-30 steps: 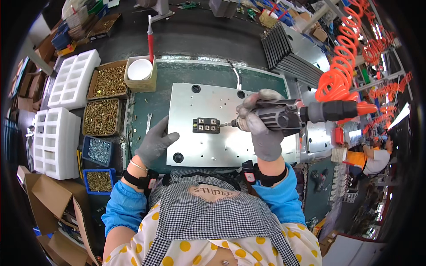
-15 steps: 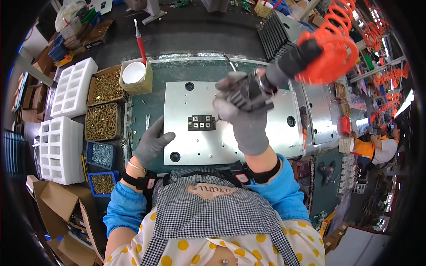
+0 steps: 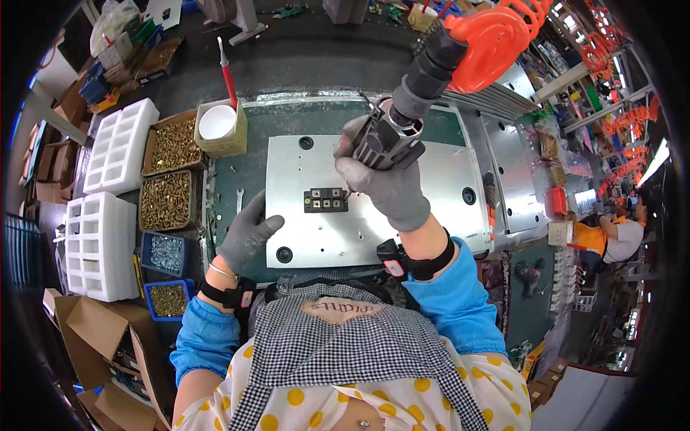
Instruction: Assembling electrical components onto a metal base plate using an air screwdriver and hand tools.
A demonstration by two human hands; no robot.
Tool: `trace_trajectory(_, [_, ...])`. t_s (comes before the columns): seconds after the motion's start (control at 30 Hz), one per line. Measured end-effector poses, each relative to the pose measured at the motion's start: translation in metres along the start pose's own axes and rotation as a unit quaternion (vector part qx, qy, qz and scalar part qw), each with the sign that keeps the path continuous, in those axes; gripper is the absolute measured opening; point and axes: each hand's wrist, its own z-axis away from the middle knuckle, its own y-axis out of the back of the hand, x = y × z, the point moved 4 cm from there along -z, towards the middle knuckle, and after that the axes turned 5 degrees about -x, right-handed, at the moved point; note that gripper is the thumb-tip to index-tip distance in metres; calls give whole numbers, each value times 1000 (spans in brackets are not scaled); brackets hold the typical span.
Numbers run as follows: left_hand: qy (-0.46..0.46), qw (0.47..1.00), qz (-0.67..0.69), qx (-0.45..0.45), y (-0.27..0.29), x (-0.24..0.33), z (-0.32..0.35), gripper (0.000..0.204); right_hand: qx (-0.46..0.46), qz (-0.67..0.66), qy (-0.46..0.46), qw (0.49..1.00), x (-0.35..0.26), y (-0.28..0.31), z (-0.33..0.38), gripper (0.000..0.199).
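On the green worktop [image 3: 237, 179] lies the metal plate [image 3: 402, 223], its small black module [image 3: 325, 200] near the middle. The right hand [image 3: 384, 179] has its grip clamped on the power screwdriver [image 3: 392, 133], raised over the module, while the left hand [image 3: 248, 231] rests open-fingered at the plate's left edge. A tilted driver might slip off a screw and scar the plate.
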Motion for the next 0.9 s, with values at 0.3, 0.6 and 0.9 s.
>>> trace_trajectory(0.3, [15,1000,-3,9,-1,1,1,79,-8,0,-7,1000,2,2,-3,38])
trace_trajectory(0.6, [18,999,-39,12,0,-5,3,79,3,14,20,1000,2,0,-1,36])
trace_trajectory(0.9, [9,999,-36,11,-2,-1,-9,74,-23,16,-2,1000,2,8,-7,36])
